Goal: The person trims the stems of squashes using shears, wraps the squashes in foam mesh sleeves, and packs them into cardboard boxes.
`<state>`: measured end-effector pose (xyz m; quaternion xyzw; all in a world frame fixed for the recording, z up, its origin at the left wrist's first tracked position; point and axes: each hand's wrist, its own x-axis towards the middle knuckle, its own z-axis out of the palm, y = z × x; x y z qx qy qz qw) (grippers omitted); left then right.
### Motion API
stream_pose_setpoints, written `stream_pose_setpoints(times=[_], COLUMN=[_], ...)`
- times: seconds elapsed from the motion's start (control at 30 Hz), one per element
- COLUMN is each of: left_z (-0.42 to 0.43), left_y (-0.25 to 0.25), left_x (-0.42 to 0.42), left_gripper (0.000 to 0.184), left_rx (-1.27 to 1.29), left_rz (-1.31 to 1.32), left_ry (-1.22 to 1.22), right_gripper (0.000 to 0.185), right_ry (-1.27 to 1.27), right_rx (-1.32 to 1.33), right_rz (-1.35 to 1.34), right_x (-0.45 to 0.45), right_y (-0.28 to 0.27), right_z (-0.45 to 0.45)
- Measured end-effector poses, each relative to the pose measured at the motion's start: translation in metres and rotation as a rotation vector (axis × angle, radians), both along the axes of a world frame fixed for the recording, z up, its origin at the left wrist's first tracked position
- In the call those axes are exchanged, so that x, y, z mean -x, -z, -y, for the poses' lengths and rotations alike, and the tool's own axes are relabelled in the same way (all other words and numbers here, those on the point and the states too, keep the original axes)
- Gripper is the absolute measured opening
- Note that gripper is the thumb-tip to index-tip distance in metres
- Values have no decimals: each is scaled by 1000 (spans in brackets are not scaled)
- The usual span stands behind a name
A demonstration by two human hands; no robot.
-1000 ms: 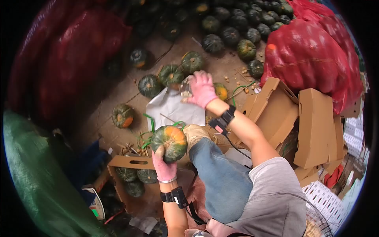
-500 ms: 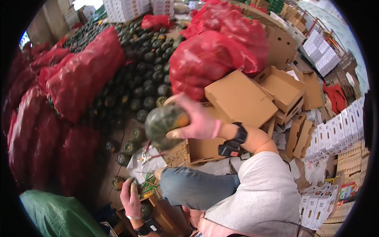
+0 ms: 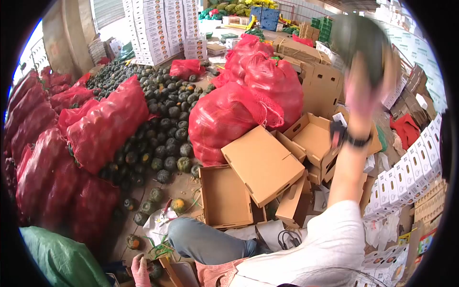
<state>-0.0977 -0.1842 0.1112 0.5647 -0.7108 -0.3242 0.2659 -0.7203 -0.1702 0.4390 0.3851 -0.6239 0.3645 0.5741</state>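
Note:
High at the upper right, my right hand (image 3: 366, 91) in a pink glove grips a dark green pumpkin (image 3: 359, 40). Both are smeared by motion. Down at the bottom edge, my left hand (image 3: 140, 271), also gloved in pink, is at the rim of an open cardboard box (image 3: 171, 275). Its fingers are curled, and what they hold, if anything, is hidden. Just right of it, a green pumpkin (image 3: 155, 270) shows inside that box. An orange-patched pumpkin (image 3: 178, 205) lies on the floor beyond my knee, near a crumpled white paper (image 3: 155, 225).
Red mesh sacks (image 3: 107, 119) line the left, and a bulging red sack (image 3: 229, 119) stands mid-view. Between them spreads a heap of pumpkins (image 3: 167, 115). Brown cartons (image 3: 263, 165) lie tumbled ahead. White printed boxes (image 3: 406, 177) line the right; taller stacks (image 3: 158, 28) stand behind.
My right hand has swung up and right with the pumpkin. My left hand has dropped lower in view. The view has tilted up, and an orange-patched pumpkin now shows on the floor.

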Motion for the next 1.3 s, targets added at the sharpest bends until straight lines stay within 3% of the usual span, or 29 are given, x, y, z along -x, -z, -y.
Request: stream_pose_setpoints(times=[0.07, 0.1, 0.13, 0.17, 0.2, 0.23, 0.3, 0.43, 0.57, 0.6, 0.77, 0.87, 0.97, 1.03, 1.13, 1.17, 1.23, 1.3], left_z=[5, 6, 8, 7, 5, 7, 3, -11, -33, -36, -44, -55, -59, -62, -69, -78, -98, -101], left_y=[-2, -11, -21, -28, -31, 14, 13, 37, 62, 60, 45, 33, 25, 37, 33, 33, 41, 56], left_x=[3, 10, 25, 36, 41, 13, 14, -22, -58, -62, -50, -34, -31, -44, -40, -46, -53, -59], left_gripper=[25, 25, 25, 25, 26, 29, 31, 39, 38, 38, 36, 35, 27, 31, 34, 35, 36, 34], left_rx=[-31, -105, -173, -240, -232, 136, -42, -114, 227, 268, 188, 55, -560, -500, -416, -432, -493, -509], left_rz=[-40, -119, -205, -286, -322, -29, 18, 45, 103, 112, 239, 261, -543, -394, -339, -311, -338, -356], left_ry=[-44, -119, -194, -266, -245, 70, 79, 97, 248, 261, 226, 110, -462, -446, -533, -563, -630, -665], right_gripper=[55, 58, 53, 53, 42, 33, 35, 27, 33, 33, 33, 26, 18, 10, 15, 16, 15, 17], right_ry=[654, 766, 469, 616, 586, 553, 459, 3, -207, -258, -590, -639, -789, -829, -969, -911, -1082, -948], right_rx=[-197, -271, -147, -111, -131, -149, -296, -300, -570, -572, -657, -612, -625, -679, -850, -1100, -1085, -1384], right_rz=[190, 248, 344, 131, 167, 198, 282, 254, 427, 366, 205, 13, 26, -59, -64, 74, 191, 875], right_x=[47, 59, 56, 51, 50, 50, 41, 11, -49, -66, -142, -187, -218, -229, -245, -249, -257, -290], right_y=[-87, -111, -114, -102, -89, -75, -40, 20, 31, 34, 56, 76, 102, 130, 185, 201, 270, 314], right_z=[45, 59, 60, 64, 69, 77, 100, 151, 186, 191, 220, 240, 264, 290, 338, 351, 385, 392])
